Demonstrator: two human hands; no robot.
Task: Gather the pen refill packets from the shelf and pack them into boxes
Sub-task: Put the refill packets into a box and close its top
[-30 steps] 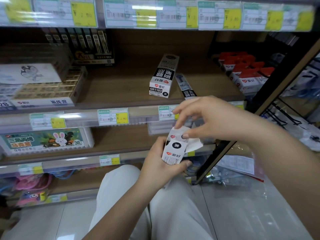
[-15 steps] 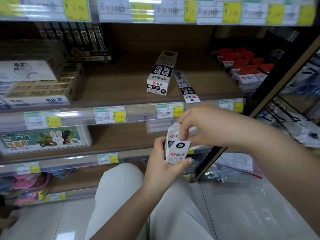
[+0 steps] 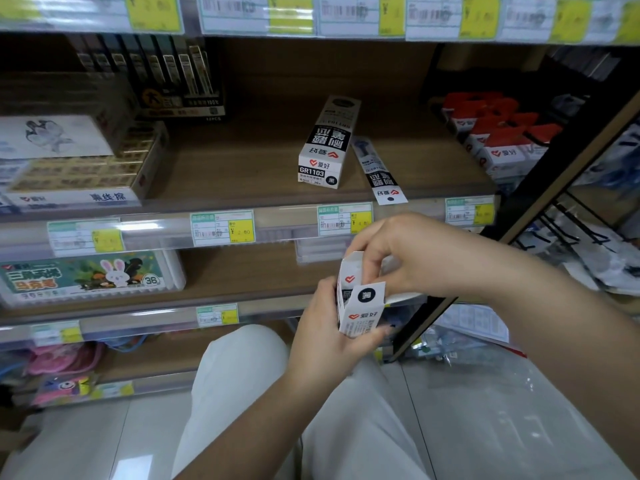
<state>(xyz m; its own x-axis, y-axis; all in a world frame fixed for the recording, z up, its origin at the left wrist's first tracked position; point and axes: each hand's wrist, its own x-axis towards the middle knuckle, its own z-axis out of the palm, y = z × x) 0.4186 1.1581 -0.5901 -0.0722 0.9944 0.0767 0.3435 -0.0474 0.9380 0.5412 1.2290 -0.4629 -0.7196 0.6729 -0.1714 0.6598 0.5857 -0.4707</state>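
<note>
Gripping box, left hand; right hand inside.

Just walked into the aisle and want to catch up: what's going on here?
A person is packing pen refills. The left hand grips a small white refill box upright, and the right hand works its fingers at the open top flaps. Another box and one loose refill packet lie on the shelf above.

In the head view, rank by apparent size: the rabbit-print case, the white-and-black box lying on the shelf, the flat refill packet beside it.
1. Clear rabbit-print plastic case, largest.
2. White-and-black cardboard refill box on the shelf.
3. Flat white-and-black refill packet, smallest.
The case sits nearer the camera, so its lead is unsure.
</note>
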